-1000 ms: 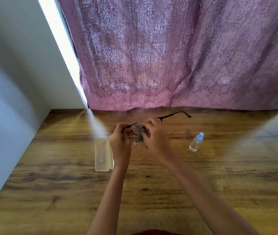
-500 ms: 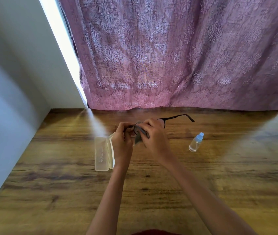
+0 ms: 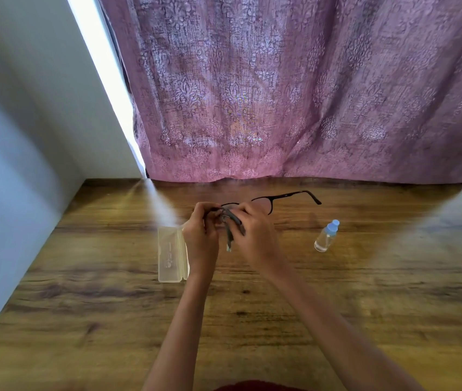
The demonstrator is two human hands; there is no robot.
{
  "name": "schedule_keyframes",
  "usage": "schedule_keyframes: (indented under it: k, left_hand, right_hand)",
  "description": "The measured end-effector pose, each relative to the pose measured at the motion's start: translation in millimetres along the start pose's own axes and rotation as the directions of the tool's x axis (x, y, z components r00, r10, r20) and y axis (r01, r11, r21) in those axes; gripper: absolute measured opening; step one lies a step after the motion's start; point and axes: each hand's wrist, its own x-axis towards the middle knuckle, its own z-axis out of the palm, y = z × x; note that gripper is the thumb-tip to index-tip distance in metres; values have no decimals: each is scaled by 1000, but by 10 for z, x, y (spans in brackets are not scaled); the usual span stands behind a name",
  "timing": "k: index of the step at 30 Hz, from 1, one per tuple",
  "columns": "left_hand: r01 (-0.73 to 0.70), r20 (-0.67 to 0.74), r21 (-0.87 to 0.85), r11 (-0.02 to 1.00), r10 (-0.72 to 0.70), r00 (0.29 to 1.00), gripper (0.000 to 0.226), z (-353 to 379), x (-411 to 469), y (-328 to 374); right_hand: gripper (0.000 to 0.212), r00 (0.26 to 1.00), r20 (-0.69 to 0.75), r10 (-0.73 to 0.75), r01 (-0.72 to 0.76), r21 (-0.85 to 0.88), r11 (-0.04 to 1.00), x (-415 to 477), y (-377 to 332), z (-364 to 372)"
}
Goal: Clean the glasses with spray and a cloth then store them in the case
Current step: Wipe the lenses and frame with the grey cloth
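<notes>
Dark-framed glasses (image 3: 286, 196) are held above the wooden table (image 3: 280, 320), one temple arm sticking out to the right. My left hand (image 3: 200, 238) grips the frame's left side. My right hand (image 3: 255, 235) pinches a grey cloth (image 3: 231, 230) against the left lens, and a strip of the cloth hangs down between the hands. The right lens shows clear beside my right hand. A pale translucent case (image 3: 170, 253) lies open on the table, partly behind my left wrist. The small clear spray bottle (image 3: 326, 236) with a blue cap stands to the right.
A mauve patterned curtain (image 3: 294, 88) hangs along the table's far edge. A pale wall (image 3: 12, 165) borders the table on the left, with a bright strip of light at the curtain's edge.
The glasses have turned and dropped slightly, the temple arm swinging further right and the right lens coming into view. Both hands stay together on the left lens with the cloth.
</notes>
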Motion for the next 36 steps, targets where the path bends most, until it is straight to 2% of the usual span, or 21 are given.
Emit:
schedule_keyframes:
  k: [11,18,23,30,36]
  left_hand:
    - [33,-14,15,999,-33,999,29,1,-2,-16]
    - [51,-2,5,999,-51,999,36,13,8,47]
    - [38,-7,3,999,-38,999,29,-4,1,83]
    - [54,-29,-24,998,-55,998,35,-2,28,46]
    - [66,-23,-17,998,-66,998,34,20,30,30]
  right_hand:
    - [16,998,-6,62,-62,-38,997,57,127,-40]
    - [13,999,-37,22,-21,5,1000,-14,-8,-6]
    - [16,1000,-29,0,1,28,1000,89,-32,-24]
    - [17,999,-1,36,-36,-66,997,149,112,-44]
    - [12,1000,-25,16,-17,-36,999,-1,41,-5]
